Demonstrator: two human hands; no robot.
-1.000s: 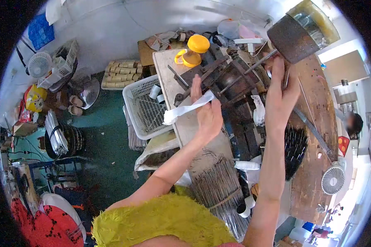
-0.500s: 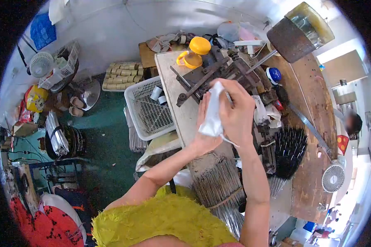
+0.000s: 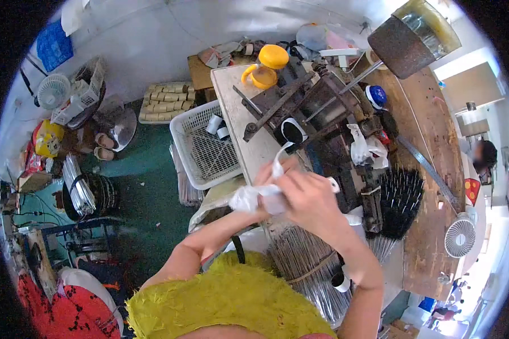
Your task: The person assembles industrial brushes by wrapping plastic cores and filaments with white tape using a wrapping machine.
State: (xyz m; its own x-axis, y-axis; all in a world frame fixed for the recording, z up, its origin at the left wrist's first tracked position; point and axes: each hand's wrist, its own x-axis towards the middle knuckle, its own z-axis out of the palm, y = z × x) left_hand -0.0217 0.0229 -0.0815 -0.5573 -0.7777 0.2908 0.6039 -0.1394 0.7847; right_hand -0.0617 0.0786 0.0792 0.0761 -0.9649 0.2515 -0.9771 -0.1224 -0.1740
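Note:
A crumpled white strip (image 3: pixel 246 199), thin plastic or cloth, is wrapped about my hands in front of the bench. My left hand (image 3: pixel 264 176) is closed on it, its fingers partly covered by the strip and the other hand. Fingers bent, my right hand (image 3: pixel 311 198) pinches the same strip; motion blurs it slightly. One loose end rises towards a round black piece with a white rim (image 3: pixel 293 133), which rests at a dark metal clamping device (image 3: pixel 322 104). By the right hand a small white piece with a hole (image 3: pixel 335 185) shows; its kind is unclear.
Left of the bench is a white plastic basket (image 3: pixel 178 141) with small white rolls. Below my hands lies a tied bundle of metal wires (image 3: pixel 302 254), with black-tipped rods (image 3: pixel 398 198) to its right. A yellow lidded container (image 3: pixel 273 56) stands behind, near a hanging rusty lamp-like can (image 3: pixel 401 48).
Both hands have come down nearer my body, pulling the strip from a smooth fold into a crumpled length. The black piece with the white rim at the metal device is now uncovered.

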